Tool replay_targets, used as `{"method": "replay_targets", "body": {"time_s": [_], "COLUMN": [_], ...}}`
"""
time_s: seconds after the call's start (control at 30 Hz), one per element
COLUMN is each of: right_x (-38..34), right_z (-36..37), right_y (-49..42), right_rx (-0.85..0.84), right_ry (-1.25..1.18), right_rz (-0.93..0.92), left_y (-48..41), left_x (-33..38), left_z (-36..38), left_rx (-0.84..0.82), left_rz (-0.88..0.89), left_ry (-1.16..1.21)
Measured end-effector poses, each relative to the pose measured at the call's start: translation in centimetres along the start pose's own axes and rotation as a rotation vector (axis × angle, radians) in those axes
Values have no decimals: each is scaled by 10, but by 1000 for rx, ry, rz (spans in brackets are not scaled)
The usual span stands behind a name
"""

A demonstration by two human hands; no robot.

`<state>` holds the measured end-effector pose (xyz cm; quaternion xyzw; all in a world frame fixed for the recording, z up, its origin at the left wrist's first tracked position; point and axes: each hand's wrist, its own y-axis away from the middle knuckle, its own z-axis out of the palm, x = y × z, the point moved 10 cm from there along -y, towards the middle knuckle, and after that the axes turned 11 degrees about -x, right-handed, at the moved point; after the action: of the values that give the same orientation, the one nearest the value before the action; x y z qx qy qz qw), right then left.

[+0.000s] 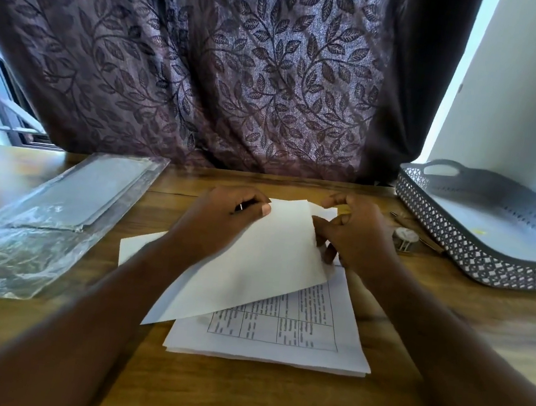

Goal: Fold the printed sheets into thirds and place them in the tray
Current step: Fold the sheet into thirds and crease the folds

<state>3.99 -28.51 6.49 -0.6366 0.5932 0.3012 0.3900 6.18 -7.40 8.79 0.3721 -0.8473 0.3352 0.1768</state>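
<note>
A stack of printed sheets (277,340) lies on the wooden table in front of me, its top page showing a printed table. Above it I hold a single white sheet (253,264), blank side up and tilted, with its near corner hanging over the stack. My left hand (221,221) pinches its far left edge between thumb and fingers. My right hand (353,236) grips its far right edge with curled fingers. The grey perforated tray (449,237) with handles stands at the right, holding what looks like paper.
A clear plastic sleeve with grey sheets (59,209) lies at the left. A small wristwatch (404,238) and a thin pen-like object sit between my right hand and the tray. A patterned curtain (242,66) hangs behind the table; a white wall rises at the right.
</note>
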Motion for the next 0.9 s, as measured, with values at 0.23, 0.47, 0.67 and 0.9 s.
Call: {"method": "replay_targets", "body": {"time_s": [0.23,0.47,0.67,0.9], "right_x": [-3,-3,-5,-16], "right_z": [14,41,58,76], "right_y": [9,20,27,41], "right_rx": [-127,-417,-593,-834], "right_ry": [-437,-542,-604,-890], "right_rz": [86,191,225,243], "left_y": [3,2,2,3], "left_x": [-3,-2,3,12], "left_z": [-1,-6,-9,-13], "left_rx": [-14,-31,-4,23], "left_rz": [-84,-125,-111,-42], "left_ry": [-136,-243,-218,-213]}}
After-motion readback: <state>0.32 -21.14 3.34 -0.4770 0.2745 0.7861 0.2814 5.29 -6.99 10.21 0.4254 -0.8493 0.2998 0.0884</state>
